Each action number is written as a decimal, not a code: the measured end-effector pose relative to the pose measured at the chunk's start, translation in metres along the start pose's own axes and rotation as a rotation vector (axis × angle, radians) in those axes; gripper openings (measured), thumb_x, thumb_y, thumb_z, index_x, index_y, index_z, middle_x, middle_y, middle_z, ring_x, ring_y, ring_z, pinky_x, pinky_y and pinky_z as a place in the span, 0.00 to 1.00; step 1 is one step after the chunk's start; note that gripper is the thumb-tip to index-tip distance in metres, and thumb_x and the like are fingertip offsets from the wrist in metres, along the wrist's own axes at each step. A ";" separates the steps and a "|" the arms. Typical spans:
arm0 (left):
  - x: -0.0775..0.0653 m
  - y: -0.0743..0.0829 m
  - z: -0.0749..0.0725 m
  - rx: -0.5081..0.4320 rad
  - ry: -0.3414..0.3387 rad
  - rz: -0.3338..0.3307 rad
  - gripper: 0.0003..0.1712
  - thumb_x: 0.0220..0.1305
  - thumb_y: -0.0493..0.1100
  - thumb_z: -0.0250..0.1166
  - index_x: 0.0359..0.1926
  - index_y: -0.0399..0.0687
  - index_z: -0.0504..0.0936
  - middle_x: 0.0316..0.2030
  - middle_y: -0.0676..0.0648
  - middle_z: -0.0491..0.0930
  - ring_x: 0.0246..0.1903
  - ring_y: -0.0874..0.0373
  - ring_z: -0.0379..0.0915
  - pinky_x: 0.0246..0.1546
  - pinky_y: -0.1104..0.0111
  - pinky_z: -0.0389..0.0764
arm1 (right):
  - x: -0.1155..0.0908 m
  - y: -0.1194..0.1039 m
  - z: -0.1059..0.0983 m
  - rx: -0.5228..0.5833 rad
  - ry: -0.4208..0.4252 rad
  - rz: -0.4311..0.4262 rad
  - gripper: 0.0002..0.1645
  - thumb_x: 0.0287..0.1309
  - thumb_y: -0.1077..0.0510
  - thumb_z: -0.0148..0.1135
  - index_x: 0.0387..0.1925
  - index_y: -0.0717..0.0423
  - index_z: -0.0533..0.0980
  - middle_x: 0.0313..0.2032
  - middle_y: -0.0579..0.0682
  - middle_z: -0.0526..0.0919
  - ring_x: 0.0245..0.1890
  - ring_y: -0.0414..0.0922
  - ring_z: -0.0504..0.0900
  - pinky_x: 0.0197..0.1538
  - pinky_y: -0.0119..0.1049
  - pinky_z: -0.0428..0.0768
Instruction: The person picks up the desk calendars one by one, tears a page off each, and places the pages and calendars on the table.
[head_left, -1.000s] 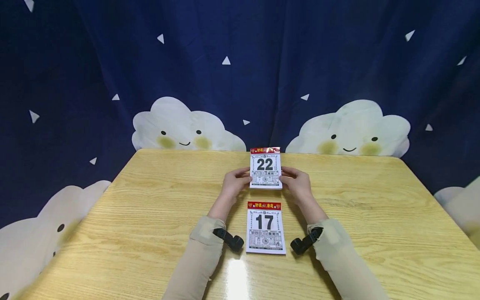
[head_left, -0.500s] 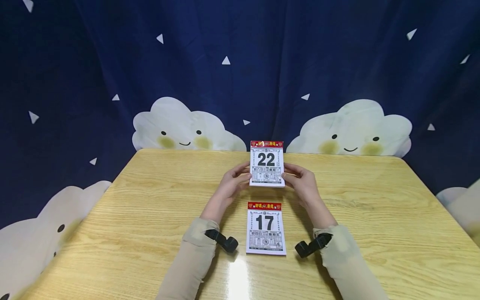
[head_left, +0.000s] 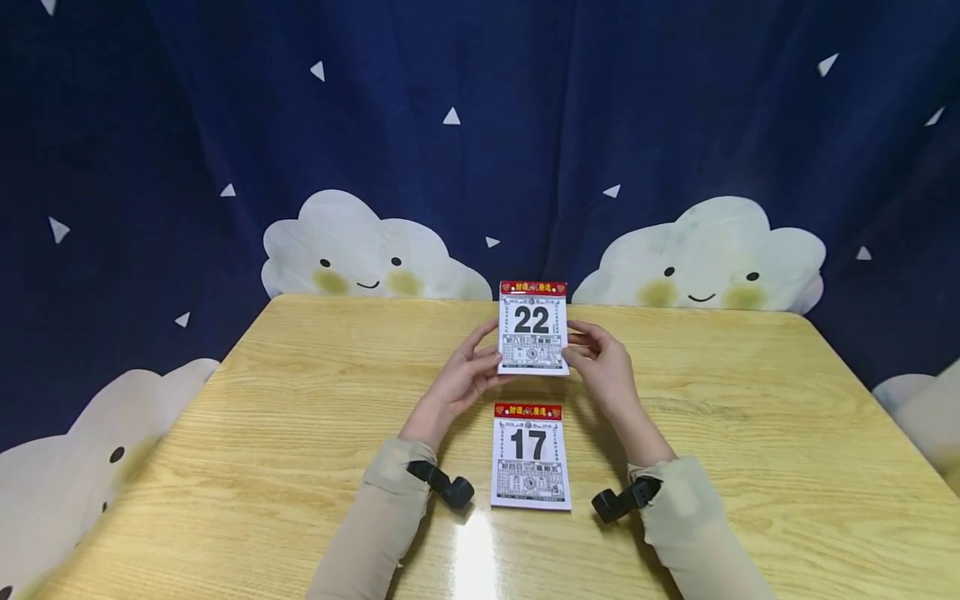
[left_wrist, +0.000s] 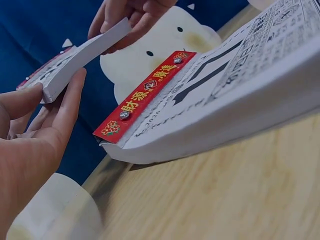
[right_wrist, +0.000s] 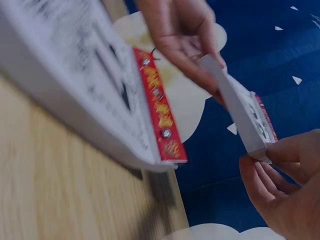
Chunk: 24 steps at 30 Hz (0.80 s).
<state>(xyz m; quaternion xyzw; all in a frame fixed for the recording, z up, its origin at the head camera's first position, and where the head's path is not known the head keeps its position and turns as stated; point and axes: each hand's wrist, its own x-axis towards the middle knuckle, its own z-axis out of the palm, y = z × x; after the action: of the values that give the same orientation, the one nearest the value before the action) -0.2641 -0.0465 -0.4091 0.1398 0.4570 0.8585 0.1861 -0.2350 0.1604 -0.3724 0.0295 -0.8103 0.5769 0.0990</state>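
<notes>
Left hand (head_left: 465,377): thumb and fingers clamp 22 calendar (head_left: 532,327)
Right hand (head_left: 609,377): fingers pinch its other side
17 calendar (head_left: 530,457): lies on table (head_left: 750,417)

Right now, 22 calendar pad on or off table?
Off: both hands hold the 22 calendar pad up; wrist views show curtain around it.

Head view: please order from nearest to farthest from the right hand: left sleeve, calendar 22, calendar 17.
1. Calendar 22: the right hand grips it.
2. Calendar 17: on the table, lower in view.
3. Left sleeve: on the left side.
</notes>
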 end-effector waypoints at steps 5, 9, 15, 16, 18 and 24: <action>-0.001 0.002 -0.001 -0.007 0.025 0.008 0.35 0.62 0.23 0.43 0.69 0.48 0.52 0.38 0.47 0.80 0.33 0.55 0.81 0.59 0.41 0.56 | -0.005 -0.001 0.004 -0.259 0.089 -0.274 0.23 0.49 0.67 0.61 0.51 0.63 0.73 0.48 0.59 0.76 0.47 0.52 0.76 0.50 0.44 0.77; -0.002 0.004 -0.001 0.006 0.039 0.023 0.35 0.63 0.24 0.43 0.69 0.48 0.51 0.39 0.49 0.80 0.33 0.57 0.80 0.57 0.44 0.63 | -0.009 -0.002 0.010 -0.429 0.105 -0.532 0.18 0.45 0.65 0.66 0.43 0.60 0.79 0.45 0.55 0.78 0.48 0.51 0.73 0.53 0.45 0.71; -0.003 0.006 0.002 -0.004 0.015 0.031 0.35 0.63 0.24 0.43 0.69 0.48 0.51 0.42 0.48 0.78 0.36 0.57 0.80 0.44 0.63 0.80 | -0.013 -0.005 0.017 -0.592 -0.010 -0.746 0.16 0.41 0.60 0.71 0.38 0.55 0.82 0.43 0.51 0.79 0.48 0.50 0.74 0.55 0.45 0.67; -0.004 0.006 0.003 -0.009 0.010 0.029 0.35 0.63 0.24 0.43 0.69 0.48 0.50 0.42 0.48 0.78 0.36 0.57 0.80 0.43 0.64 0.80 | -0.013 -0.006 0.018 -0.613 -0.017 -0.760 0.16 0.41 0.59 0.71 0.38 0.54 0.82 0.43 0.51 0.79 0.48 0.50 0.74 0.55 0.45 0.67; -0.003 0.006 0.004 -0.016 0.005 0.024 0.35 0.63 0.24 0.42 0.69 0.48 0.50 0.42 0.47 0.77 0.36 0.56 0.80 0.43 0.64 0.80 | -0.015 -0.007 0.019 -0.645 -0.020 -0.774 0.16 0.42 0.60 0.71 0.38 0.54 0.82 0.44 0.51 0.79 0.48 0.50 0.74 0.56 0.45 0.68; -0.003 0.007 0.005 -0.045 -0.013 0.026 0.34 0.64 0.24 0.42 0.69 0.49 0.51 0.44 0.46 0.76 0.38 0.56 0.80 0.45 0.64 0.80 | -0.016 -0.012 0.020 -0.702 -0.016 -0.813 0.12 0.46 0.61 0.68 0.36 0.55 0.83 0.42 0.51 0.80 0.45 0.49 0.76 0.54 0.43 0.72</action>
<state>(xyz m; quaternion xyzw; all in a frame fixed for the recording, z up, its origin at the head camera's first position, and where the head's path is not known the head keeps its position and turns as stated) -0.2605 -0.0475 -0.4010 0.1469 0.4344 0.8700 0.1809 -0.2201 0.1368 -0.3706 0.3105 -0.8785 0.1859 0.3119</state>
